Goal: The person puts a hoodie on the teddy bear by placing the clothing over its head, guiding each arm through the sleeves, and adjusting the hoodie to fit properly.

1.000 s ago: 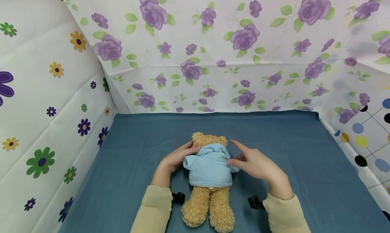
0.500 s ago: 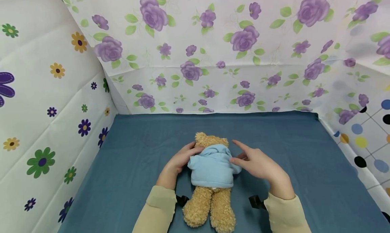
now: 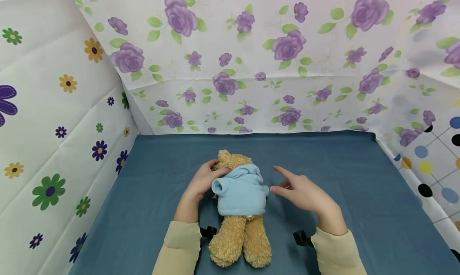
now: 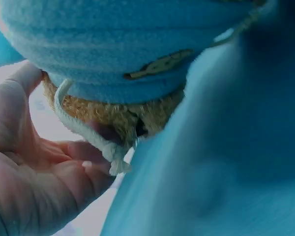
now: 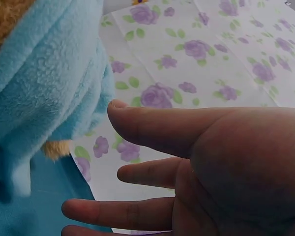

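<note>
The bear [image 3: 241,197], back upward at the worktop's [image 3: 172,159] near middle, could twist or slip, since only the left hand [image 3: 202,179] grips its head [image 3: 231,161], while the right hand's [image 3: 305,193] fingers (spread wide, just beside the sleeve [image 3: 266,190]) hold nothing.

A curly tan teddy bear [image 3: 241,203] in a light blue hoodie [image 3: 244,189] has its back to the person, head away and legs pointing toward them over the blue cloth [image 3: 154,187]. The left hand [image 3: 202,181] grips it beside the head, the right hand [image 3: 305,193] sits just beside one sleeve, and a knotted white cord [image 4: 86,132] dangles in front.
</note>
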{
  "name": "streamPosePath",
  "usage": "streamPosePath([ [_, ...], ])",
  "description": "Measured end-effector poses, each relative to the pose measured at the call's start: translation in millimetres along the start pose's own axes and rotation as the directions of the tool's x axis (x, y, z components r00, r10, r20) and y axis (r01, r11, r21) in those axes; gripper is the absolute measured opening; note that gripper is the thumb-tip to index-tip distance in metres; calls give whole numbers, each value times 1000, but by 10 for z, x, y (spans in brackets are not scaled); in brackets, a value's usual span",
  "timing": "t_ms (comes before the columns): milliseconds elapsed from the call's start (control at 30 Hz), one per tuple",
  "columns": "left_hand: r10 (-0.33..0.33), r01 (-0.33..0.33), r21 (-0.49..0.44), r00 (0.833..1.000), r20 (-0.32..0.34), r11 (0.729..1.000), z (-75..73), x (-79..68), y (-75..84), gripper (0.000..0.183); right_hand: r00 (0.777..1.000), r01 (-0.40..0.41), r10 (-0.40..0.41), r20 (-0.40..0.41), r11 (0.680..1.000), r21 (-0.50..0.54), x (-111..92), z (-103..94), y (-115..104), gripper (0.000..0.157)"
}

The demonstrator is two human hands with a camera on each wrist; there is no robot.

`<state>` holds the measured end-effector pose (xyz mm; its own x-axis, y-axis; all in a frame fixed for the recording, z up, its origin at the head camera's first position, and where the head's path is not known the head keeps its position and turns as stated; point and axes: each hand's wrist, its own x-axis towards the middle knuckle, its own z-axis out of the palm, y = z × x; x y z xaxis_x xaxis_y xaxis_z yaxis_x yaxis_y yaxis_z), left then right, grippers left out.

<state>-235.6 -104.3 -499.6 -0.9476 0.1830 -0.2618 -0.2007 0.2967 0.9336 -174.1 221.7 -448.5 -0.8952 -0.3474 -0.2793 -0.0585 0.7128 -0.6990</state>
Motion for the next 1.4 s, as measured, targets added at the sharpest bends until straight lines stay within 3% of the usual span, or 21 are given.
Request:
streamPosePath([
  [167,58,-33,182,990,-130,983,-32,-79,116,87,1000,-14,14,2,1000,-1,3,4,-5,82],
  [333,136,-86,269,976,-172,959,69,-91,155,84,1000,-15,15,1,1000,-6,-4,-6,0,77],
  [467,206,-176,212,969,-133,961,129,-84,157,77,1000,-11,11,-29,1000,-7,-41,-41,23,66],
  [567,262,-250,146,963,-69,957,154,-87,152,69,998,-10,11,-66,1000,17,-82,-87,59,61],
  [733,328,-330,52,944,35,943,256,-37,106,68,995,-31,42,-88,991,127,-121,-162,108,68],
  [833,303,-306,8,948,97,952,380,28,18,78,994,-49,66,-89,983,178,-121,-188,127,76],
  [967,224,-208,-96,954,198,973,570,109,-118,91,994,-80,95,-62,974,211,-103,-203,140,84],
  [1067,199,-156,-193,953,228,969,680,160,-195,92,994,-97,106,-36,975,200,-74,-201,149,91],
  [1200,189,-137,-262,965,182,955,718,178,-213,88,994,-101,108,-33,979,179,-21,-186,182,96],
  [1400,181,-164,-229,982,56,960,583,111,-50,89,998,-55,61,-5,939,341,120,-86,256,89],
])
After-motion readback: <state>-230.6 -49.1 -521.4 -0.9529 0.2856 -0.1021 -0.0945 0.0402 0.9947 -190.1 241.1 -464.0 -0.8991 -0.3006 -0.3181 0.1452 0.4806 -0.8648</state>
